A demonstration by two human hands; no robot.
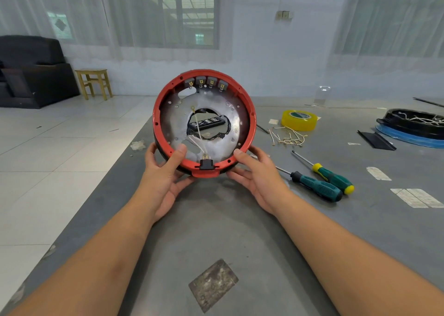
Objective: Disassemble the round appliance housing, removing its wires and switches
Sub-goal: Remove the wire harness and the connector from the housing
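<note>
I hold the round red housing (249, 114) tilted up on edge above the grey table, its open inside facing me. My left hand (165, 171) grips its lower left rim, thumb inside on the metal plate. My right hand (254, 174) grips the lower right rim, thumb on the red edge. Several grey switches (206, 81) sit in a row along the top inner wall. A black socket (206, 164) is fixed at the bottom, with white wires (198, 135) running up from it to a ring terminal near the centre hole.
Two green-handled screwdrivers (322, 183) lie right of my right hand. Behind them lie a pile of removed wires (288, 137) and a yellow tape roll (299, 120). A black round part on a blue ring (415, 128) is at the far right. The table's left edge (134, 143) drops to tiled floor.
</note>
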